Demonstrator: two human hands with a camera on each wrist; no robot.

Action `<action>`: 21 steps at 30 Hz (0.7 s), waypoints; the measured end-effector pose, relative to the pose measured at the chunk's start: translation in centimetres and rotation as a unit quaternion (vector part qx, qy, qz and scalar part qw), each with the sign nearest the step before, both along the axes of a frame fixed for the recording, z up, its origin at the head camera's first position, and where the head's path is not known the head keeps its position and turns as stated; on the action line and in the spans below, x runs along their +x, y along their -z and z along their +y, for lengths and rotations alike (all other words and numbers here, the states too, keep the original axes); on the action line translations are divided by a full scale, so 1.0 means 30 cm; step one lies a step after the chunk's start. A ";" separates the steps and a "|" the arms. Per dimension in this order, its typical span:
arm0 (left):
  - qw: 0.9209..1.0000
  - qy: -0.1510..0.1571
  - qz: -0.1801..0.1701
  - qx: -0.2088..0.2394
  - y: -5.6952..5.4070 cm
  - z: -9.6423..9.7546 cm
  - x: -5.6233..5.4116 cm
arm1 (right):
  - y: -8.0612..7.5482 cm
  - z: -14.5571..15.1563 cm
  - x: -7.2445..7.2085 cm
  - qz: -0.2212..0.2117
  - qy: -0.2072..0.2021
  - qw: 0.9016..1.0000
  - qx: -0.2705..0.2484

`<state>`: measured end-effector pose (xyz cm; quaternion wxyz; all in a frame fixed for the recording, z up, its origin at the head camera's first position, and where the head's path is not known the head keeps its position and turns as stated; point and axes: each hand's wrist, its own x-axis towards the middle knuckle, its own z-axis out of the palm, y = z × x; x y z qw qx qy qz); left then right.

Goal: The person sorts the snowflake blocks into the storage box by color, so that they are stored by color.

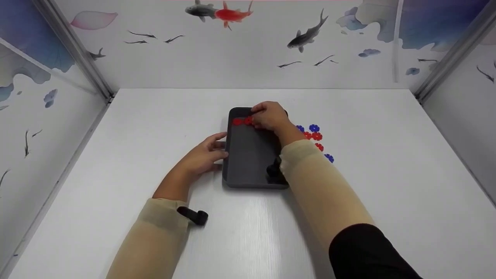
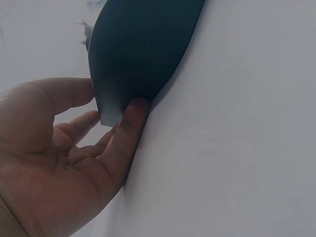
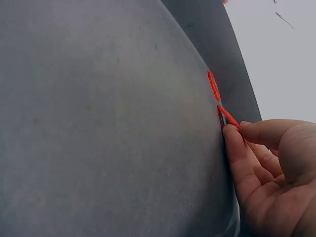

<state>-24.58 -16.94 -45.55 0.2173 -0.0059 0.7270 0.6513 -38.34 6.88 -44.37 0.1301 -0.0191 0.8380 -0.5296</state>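
Observation:
A dark grey rectangular tray (image 1: 252, 155) lies on the white table. Over its far end, my right hand (image 1: 271, 116) pinches a red flower-shaped plastic disc (image 3: 228, 117) between thumb and fingertips, its edge close to the tray floor. Just left of it, another red flower-shaped disc (image 1: 237, 121) lies along the far end of the tray. My left hand (image 1: 201, 157) rests its spread, loosely bent fingers against the tray's left side. The left wrist view shows the thumb and little finger touching the tray's outer wall (image 2: 143, 49).
Right of the tray lie several loose discs, blue ones (image 1: 314, 128) and red ones (image 1: 317, 136), partly hidden by the right forearm. A black camera mount (image 1: 274, 170) on the right wrist hangs over the tray's near right corner. Printed panels (image 1: 248, 69) wall the table in.

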 end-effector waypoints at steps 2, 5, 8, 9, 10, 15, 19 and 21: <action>1.000 -0.001 0.000 0.000 0.000 0.000 0.001 | -0.002 -0.004 0.001 0.005 -0.006 1.000 0.006; 1.000 -0.001 -0.002 0.002 -0.001 0.000 0.002 | -0.006 -0.007 0.002 0.014 -0.009 1.000 0.024; 1.000 0.001 -0.002 0.002 -0.002 0.000 0.000 | -0.018 -0.008 0.004 0.019 -0.003 0.999 0.036; 1.000 0.000 -0.002 0.002 -0.002 0.001 0.000 | -0.021 -0.009 0.006 0.019 -0.002 0.999 0.034; 1.000 0.000 -0.002 0.002 -0.002 0.001 -0.001 | -0.025 -0.010 0.009 0.020 -0.001 0.999 0.033; 1.000 0.000 0.002 -0.002 -0.001 0.004 -0.002 | -0.033 -0.013 0.014 0.018 0.006 0.999 0.035; 1.000 -0.003 0.003 -0.008 0.002 0.003 -0.003 | -0.042 -0.010 0.012 0.023 0.017 0.999 0.026; 1.000 -0.005 0.004 -0.010 0.003 0.003 -0.003 | -0.054 -0.010 0.012 0.023 0.019 1.000 0.000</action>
